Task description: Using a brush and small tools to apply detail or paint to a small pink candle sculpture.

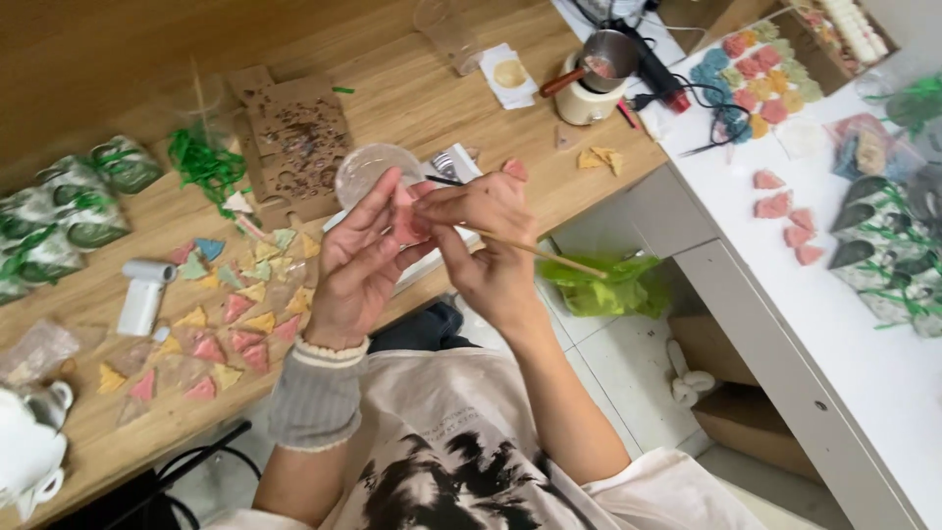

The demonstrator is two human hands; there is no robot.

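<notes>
Head view, pink piece (410,224) pinched between left hand (355,263), right hand (488,245)

The small pink piece (410,224) is mostly hidden between the fingers (378,201) of both hands, so its shape cannot be told. At nine o'clock the wrapped green packets (44,236) and at seven o'clock the white cup (27,451) run off the edge.

Clear cellophane packets tied with green ribbon (69,211) crowd the wooden table at nine o'clock; similar cone-shaped, green-tied bags (888,250) lie on the white counter at three o'clock. A brown cardboard box (751,417) sits on the floor at five o'clock.
</notes>
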